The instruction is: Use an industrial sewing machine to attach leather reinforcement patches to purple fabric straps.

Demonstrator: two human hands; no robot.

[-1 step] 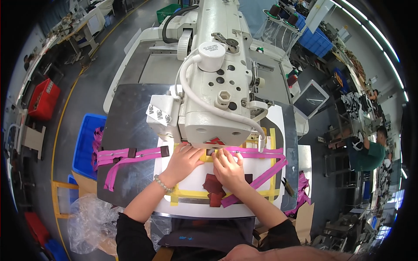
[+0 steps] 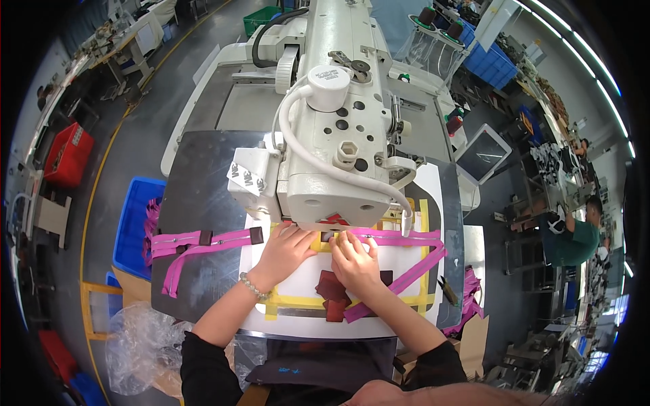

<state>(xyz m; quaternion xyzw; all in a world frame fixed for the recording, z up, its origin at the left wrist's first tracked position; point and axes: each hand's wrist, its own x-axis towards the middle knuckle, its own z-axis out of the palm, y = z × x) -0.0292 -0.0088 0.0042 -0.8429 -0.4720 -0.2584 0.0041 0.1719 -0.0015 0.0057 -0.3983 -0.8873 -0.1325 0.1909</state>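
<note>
Under the front of a white sewing machine head, both my hands rest on a white sheet edged with yellow tape. My left hand lies with its fingers stretched forward and its thumb apart. Close beside it, my right hand has its fingers slightly bent and spread, tips down by the end of a pink zipper. That zipper runs right, then folds back toward me under my right forearm. Several dark red-brown patches lie between my arms. The machine head hides the needle area and part of my fingertips.
More pink zippers with dark end patches lie on the metal plate at left. Small snips sit at the right edge. A blue bin, crumpled clear plastic, a screen and a person in green surround the station.
</note>
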